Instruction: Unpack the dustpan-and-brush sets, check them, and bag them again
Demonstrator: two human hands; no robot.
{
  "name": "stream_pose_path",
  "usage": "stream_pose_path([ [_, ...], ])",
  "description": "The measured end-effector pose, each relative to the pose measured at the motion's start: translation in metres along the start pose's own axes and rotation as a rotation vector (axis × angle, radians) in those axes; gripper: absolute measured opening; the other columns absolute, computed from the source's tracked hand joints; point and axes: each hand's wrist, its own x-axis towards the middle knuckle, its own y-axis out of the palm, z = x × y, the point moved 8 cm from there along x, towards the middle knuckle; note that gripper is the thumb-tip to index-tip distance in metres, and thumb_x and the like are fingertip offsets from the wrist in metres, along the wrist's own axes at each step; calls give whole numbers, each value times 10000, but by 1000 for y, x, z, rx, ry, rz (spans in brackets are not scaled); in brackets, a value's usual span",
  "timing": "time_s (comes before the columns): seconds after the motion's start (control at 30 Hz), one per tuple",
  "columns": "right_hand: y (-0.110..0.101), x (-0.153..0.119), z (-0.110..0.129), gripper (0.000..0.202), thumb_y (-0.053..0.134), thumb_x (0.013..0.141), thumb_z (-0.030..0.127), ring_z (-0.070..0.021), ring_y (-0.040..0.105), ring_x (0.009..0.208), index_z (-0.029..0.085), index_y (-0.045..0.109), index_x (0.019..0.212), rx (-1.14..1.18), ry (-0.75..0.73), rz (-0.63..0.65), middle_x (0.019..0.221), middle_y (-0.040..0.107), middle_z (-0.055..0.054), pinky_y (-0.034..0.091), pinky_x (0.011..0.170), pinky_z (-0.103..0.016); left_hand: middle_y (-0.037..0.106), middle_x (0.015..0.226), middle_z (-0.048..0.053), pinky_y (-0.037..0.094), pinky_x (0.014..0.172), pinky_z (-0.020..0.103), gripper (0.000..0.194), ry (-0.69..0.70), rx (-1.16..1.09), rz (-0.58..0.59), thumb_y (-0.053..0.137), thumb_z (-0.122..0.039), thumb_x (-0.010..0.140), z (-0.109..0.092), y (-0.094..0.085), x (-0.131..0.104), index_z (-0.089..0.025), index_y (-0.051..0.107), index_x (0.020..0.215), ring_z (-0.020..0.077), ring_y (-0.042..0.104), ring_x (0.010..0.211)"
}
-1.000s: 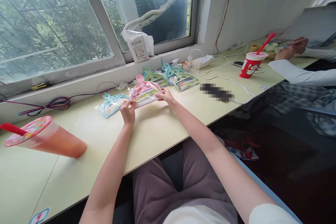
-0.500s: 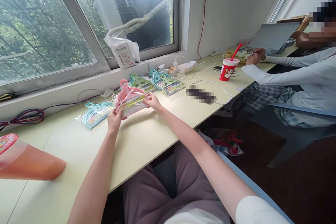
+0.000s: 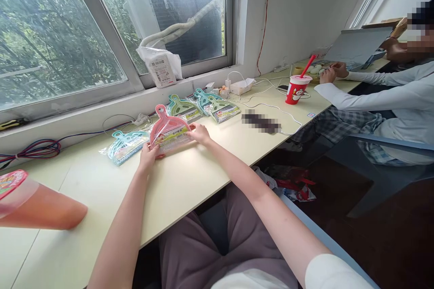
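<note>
A pink dustpan-shaped set in clear wrap (image 3: pixel 169 131) is held up over the table. My left hand (image 3: pixel 148 156) grips its lower left corner, and my right hand (image 3: pixel 199 134) pinches its right edge. Just left of it a light blue wrapped set (image 3: pixel 127 146) lies on the table. Behind it are a green wrapped set (image 3: pixel 183 107), a teal one (image 3: pixel 203 98) and another green one (image 3: pixel 223 109), lying close together.
On the table (image 3: pixel 176 189) stand an orange drink cup (image 3: pixel 44 203) at near left and a red cup with a straw (image 3: pixel 297 89) at right. Cables (image 3: pixel 40 148) run along the wall. A person in white sleeves (image 3: pixel 373 79) sits at the right.
The pink set has tipped so that its label faces me more squarely. Both hands keep their hold on it. The whole view has shifted slightly.
</note>
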Motion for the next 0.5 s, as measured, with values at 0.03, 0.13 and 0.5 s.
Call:
stream_pose_path([
  [0.03,-2,0,0,186,755,818,279,-191,700,973,246,688,988,-9,-1,-8,1048,767,-5,519,844,-289,684,872,39,563,507,249,298,-5,-10,30,624,-169,872,-1,2,-2,-181,482,1134,124,649,523],
  [0.13,-6,-1,1,185,740,828,271,-193,699,955,261,693,1007,-33,3,-18,1049,765,7,520,823,-289,692,759,23,547,494,231,369,11,-13,109,668,-195,837,-6,6,-6,-169,513,1170,153,672,527],
  [0.5,7,-4,7,417,446,1000,584,-184,712,909,282,570,1259,-19,-38,52,1250,705,-18,522,845,-317,671,785,72,538,460,235,265,85,18,-177,651,-185,797,-3,-53,16,-101,611,1044,152,657,455],
])
